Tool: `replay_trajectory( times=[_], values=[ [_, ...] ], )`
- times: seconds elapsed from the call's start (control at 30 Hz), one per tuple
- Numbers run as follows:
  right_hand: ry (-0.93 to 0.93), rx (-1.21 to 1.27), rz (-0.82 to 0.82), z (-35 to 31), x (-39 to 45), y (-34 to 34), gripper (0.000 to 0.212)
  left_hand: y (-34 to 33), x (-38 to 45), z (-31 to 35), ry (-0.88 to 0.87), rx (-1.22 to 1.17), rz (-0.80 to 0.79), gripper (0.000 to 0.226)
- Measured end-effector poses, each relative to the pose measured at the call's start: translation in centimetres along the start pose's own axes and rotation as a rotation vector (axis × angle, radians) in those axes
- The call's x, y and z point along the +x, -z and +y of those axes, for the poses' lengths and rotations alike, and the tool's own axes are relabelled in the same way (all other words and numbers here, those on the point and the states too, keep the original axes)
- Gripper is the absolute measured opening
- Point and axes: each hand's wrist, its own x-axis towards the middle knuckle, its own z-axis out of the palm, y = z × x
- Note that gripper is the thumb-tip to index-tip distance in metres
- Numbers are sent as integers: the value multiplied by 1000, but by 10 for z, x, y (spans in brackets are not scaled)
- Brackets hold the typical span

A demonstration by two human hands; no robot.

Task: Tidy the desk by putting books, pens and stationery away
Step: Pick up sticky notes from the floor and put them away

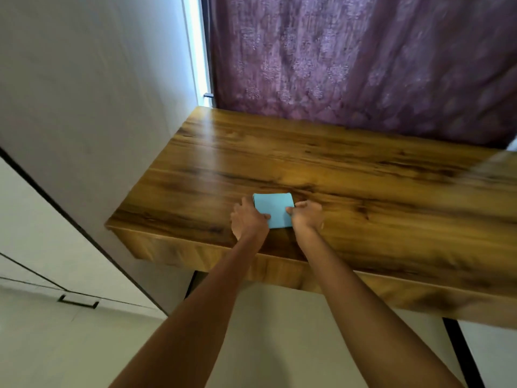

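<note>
— So, what are the fingers doing?

— Both hands are at a light blue pad (pixel 273 209) that looks like a block of sticky notes. The left hand (pixel 248 219) curls around its left edge, with the thumb lying across the near left corner and the fingertips reaching along the far side. The right hand (pixel 307 214) pinches the right edge, its thumb and curled fingers closed on the pad's side.

— Is the pad lifted?

— I cannot tell; it sits flat against or just above the wood, with the near edge hidden between the wrists.

— And what is under it?

— A wooden desk (pixel 363 175) with a strong dark grain and a glossy top. The pad lies toward the near edge, left of the middle. Both bare forearms reach in from the bottom of the view.

— And the room?

— A purple patterned curtain (pixel 363 57) hangs behind the desk. A pale wall or cupboard side (pixel 92 88) stands to the left, and a white drawer front with a dark handle (pixel 78 302) is low on the left.

— How does the pad look?

— Plain, rectangular, evenly sky blue, with a thin dark line along the far edge.
</note>
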Motion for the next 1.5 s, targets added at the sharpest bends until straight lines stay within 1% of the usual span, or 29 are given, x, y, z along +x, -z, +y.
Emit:
replay_trajectory(
  times=[0.07, 0.17, 0.27, 0.3, 0.33, 0.4, 0.43, 0.47, 0.53, 0.6, 0.63, 0.67, 0.73, 0.8, 0.83, 0.87, 0.93, 0.97, 1.03, 1.1, 1.17, 1.23, 1.3, 1.37, 1.4, 1.43, 1.5],
  values=[
    [-6, 32, 8, 4, -2, -1, 28, 2, -4, 1, -14, 7, 2, 50],
    [13, 15, 20, 10, -6, 0, 32, 5, -8, 1, -26, -2, -17, 48],
    [28, 50, -3, 15, -12, 5, 34, 10, -14, 0, -52, -24, -40, 48],
    [21, 135, -5, 15, -17, 9, 33, 13, -19, 0, -57, -66, -27, 49],
    [8, 271, 2, 17, -24, 14, 29, 14, -23, -3, -50, -142, -5, 51],
    [-41, 666, 53, 26, -44, 30, 12, 17, -43, -14, 3, -432, 94, 53],
    [-74, 862, 82, 34, -55, 37, 9, 19, -56, -22, 9, -571, 165, 50],
    [-114, 999, 117, 44, -64, 43, 14, 22, -68, -30, 1, -660, 228, 45],
    [-233, 1096, 179, 70, -80, 45, 23, 22, -85, -45, 27, -761, 306, 37],
    [-364, 1108, 157, 97, -92, 36, 21, 19, -89, -58, 209, -921, 356, 39],
    [-428, 1115, 113, 109, -98, 28, 19, 17, -88, -64, 322, -1007, 346, 44],
    [-491, 1138, 55, 119, -103, 22, 15, 14, -87, -69, 416, -1082, 309, 52],
    [-594, 1193, -23, 140, -108, 9, 6, 6, -87, -79, 549, -1195, 224, 66],
    [-651, 1244, -40, 157, -106, -4, 9, -2, -86, -88, 659, -1260, 212, 68],
    [-660, 1272, -56, 162, -104, -8, 13, -6, -85, -92, 710, -1275, 211, 67],
    [-654, 1306, -97, 165, -101, -14, 27, -13, -82, -98, 750, -1286, 193, 67],
    [-606, 1390, -223, 171, -96, -25, 71, -28, -76, -111, 803, -1286, 101, 71],
    [-572, 1431, -271, 173, -95, -30, 85, -35, -75, -117, 806, -1298, 26, 73],
    [-554, 1476, -307, 173, -92, -39, 98, -44, -77, -124, 786, -1335, -102, 76],
    [-578, 1505, -292, 175, -87, -46, 104, -50, -78, -130, 766, -1334, -151, 75],
    [-583, 1565, -298, 179, -81, -50, 105, -53, -78, -132, 719, -1305, -175, 75],
    [-576, 1614, -313, 182, -76, -55, 104, -52, -79, -129, 659, -1258, -155, 77],
    [-553, 1602, -316, 183, -76, -58, 103, -44, -82, -124, 575, -1208, -69, 77],
    [-532, 1586, -293, 181, -77, -61, 100, -34, -85, -119, 406, -1152, 52, 82],
    [-531, 1583, -284, 181, -78, -61, 99, -30, -87, -118, 303, -1070, 115, 88],
    [-535, 1581, -279, 181, -80, -61, 99, -26, -87, -120, 207, -928, 161, 97],
    [-548, 1587, -273, 185, -86, -59, 103, -23, -91, -127, 59, -551, 200, 110]
  ],
)
